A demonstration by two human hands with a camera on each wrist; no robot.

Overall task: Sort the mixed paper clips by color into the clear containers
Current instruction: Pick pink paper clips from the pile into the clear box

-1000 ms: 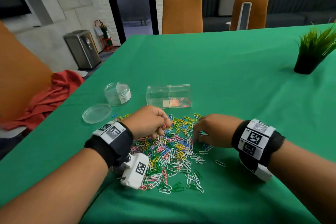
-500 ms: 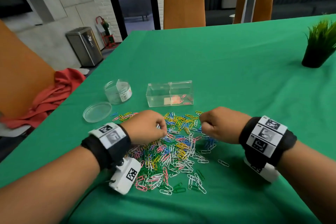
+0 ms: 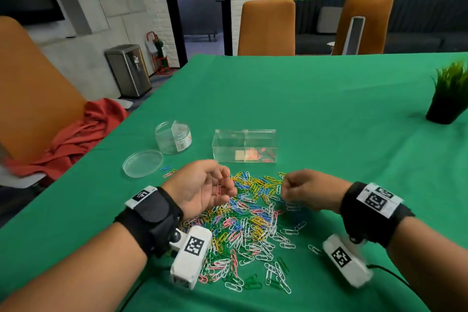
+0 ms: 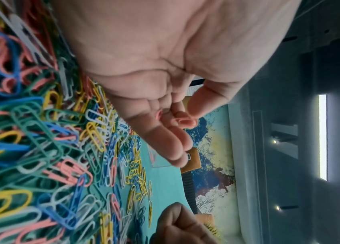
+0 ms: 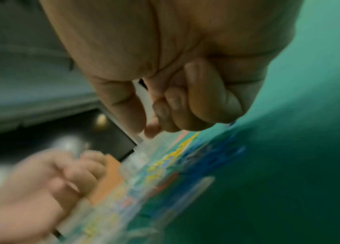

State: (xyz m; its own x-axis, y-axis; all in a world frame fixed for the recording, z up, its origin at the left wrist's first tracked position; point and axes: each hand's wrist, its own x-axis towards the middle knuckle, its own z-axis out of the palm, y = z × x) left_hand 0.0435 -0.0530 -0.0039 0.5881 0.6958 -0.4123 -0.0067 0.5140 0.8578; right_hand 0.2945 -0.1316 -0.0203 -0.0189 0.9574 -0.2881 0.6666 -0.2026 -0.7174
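Two hands hovered apart over paper clip pile (image 3: 249, 223). Left hand (image 3: 202, 189) palm-up, fingers relaxed, cradled pink clips (image 4: 176, 117), clearest in left wrist view. Right hand (image 3: 307, 191) fisted; blurred wrist view, contents unclear. Rectangular clear container (image 3: 244, 145) beyond pile, few pink clips inside.

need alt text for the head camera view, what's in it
A person's left hand, palm up, cradles a pink paper clip above a multicoloured pile of clips on a green table; the right hand hovers curled beside it. Behind sit a clear box holding pink clips and a round jar.
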